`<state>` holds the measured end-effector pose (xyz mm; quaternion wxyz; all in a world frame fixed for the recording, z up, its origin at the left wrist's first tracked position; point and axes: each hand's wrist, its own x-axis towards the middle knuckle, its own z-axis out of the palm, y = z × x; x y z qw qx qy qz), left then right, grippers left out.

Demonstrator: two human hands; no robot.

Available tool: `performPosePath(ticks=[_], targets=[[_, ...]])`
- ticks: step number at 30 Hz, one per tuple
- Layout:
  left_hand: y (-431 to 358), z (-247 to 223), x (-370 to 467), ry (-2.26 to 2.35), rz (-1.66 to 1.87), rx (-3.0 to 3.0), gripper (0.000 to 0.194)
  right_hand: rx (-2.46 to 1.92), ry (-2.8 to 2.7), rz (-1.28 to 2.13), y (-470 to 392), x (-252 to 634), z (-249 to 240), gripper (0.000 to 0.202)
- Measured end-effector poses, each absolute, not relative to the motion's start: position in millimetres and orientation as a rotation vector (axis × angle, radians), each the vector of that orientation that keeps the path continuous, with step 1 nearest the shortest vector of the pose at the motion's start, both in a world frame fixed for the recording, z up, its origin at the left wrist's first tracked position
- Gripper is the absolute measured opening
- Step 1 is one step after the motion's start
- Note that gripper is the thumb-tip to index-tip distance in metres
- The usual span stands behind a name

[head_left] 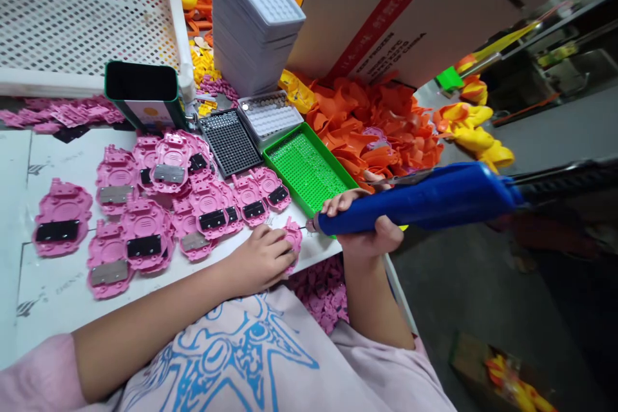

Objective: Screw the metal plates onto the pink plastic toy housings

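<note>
My right hand [369, 222] is wrapped around a blue electric screwdriver [415, 201], held nearly level with its thin bit pointing left. The bit's tip meets or comes very close to a pink plastic part [294, 238] at the table's front edge. Fingers of my left hand [265, 257] lie over that part and grip it against the table, hiding much of it. To the left lie several like pink plastic parts [145, 225], some with black and some with grey plates screwed on. Beyond the screwdriver tip sits a green tray [309, 170] holding small screws.
Behind are a black perforated tray [232, 141], a tall stack of white trays [255, 19], a dark green bin [142, 93] and a white mesh crate [87, 13]. Orange plastic pieces [376, 122] are heaped before a cardboard box [410, 6]. More pink pieces [321, 293] lie below the table edge.
</note>
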<state>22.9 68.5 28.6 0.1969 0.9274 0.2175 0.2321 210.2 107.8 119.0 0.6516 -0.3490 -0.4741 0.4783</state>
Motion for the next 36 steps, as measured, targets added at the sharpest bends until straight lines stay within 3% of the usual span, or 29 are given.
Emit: performPosePath(ticks=[22, 29, 34, 36], targets=[[65.7, 29.4, 27.1, 0.641, 0.619, 2.627, 0.025, -0.755, -1.208, 1.067, 98.0, 202.5, 91.9, 0.042], [60.3, 34.3, 26.6, 0.747, 0.575, 2.665, 0.026, -0.859, -1.04, 1.055, 96.4, 216.5, 103.5, 0.036], [53.2, 39.9, 47.3, 0.433, 0.524, 2.582, 0.056, -0.887, -0.985, 0.822, 98.4, 238.8, 135.3, 0.038], [52.9, 44.3, 57.9, 0.279, 0.585, 2.56, 0.058, -0.882, -0.957, 0.74, 108.9, 245.9, 141.2, 0.034]])
